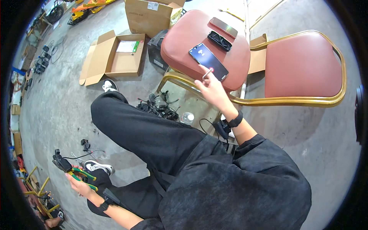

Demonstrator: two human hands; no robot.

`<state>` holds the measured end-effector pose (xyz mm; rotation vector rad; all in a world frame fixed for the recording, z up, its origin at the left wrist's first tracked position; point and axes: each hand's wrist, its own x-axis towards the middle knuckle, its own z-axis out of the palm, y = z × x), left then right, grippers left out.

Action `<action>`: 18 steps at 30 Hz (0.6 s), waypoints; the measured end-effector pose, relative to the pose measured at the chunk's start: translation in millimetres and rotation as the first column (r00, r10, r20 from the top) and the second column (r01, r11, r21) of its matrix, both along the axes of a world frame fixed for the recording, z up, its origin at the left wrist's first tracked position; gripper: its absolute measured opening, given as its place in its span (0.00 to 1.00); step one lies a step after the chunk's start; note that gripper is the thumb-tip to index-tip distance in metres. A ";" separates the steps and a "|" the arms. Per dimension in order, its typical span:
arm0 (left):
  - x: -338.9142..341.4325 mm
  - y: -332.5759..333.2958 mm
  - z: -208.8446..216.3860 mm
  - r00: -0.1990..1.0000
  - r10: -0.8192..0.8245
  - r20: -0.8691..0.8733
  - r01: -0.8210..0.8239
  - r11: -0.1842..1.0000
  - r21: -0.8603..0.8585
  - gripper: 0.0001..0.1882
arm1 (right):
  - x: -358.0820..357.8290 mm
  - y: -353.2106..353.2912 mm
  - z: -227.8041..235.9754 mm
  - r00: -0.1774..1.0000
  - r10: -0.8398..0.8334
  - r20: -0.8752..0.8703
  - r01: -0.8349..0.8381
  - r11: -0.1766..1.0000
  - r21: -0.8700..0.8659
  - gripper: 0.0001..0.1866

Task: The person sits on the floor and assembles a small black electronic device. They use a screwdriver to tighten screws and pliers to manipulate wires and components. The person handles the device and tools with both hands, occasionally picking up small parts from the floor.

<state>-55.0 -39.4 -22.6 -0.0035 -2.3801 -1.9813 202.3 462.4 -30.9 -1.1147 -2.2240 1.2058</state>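
Note:
My left hand [79, 185] is low on the left, closed around pliers with green and yellow handles [89, 175]. Beside the pliers' head and my fingers is a small black device [62, 163] with a thin cable; whether my fingers hold it too is unclear. On the red chair seat lies a smartphone [205, 57], its screen lit. Over the phone's near edge reaches my right hand [212, 89], with a thin metal piece [207, 73] across its fingers. One fingertip is at the screen. Farther back on the seat lie black-framed glasses [219, 41] and a second phone [223, 28].
A second red chair [303, 65] with a gold frame stands at right. An open cardboard box [124, 71] and a tall carton [147, 19] are on the floor. Black cabled parts [159, 107] and a clear bottle [187, 118] lie beside my leg.

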 end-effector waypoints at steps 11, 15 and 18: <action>2.5 2.2 2.9 1.000 -0.002 -0.006 0.002 1.000 -0.030 0.27 | -40.3 -73.3 42.7 0.936 0.350 -0.032 -0.348 0.908 -0.233 0.13; 6.2 2.9 6.2 1.000 -0.006 -0.013 0.006 1.000 -0.028 0.27 | -54.8 -86.1 54.7 0.879 0.456 -0.140 -0.475 0.866 -0.157 0.14; 10.3 4.4 9.1 0.999 -0.031 -0.025 0.031 0.999 0.011 0.27 | -76.3 -104.7 63.0 0.746 0.631 -0.213 -0.663 0.736 -0.139 0.16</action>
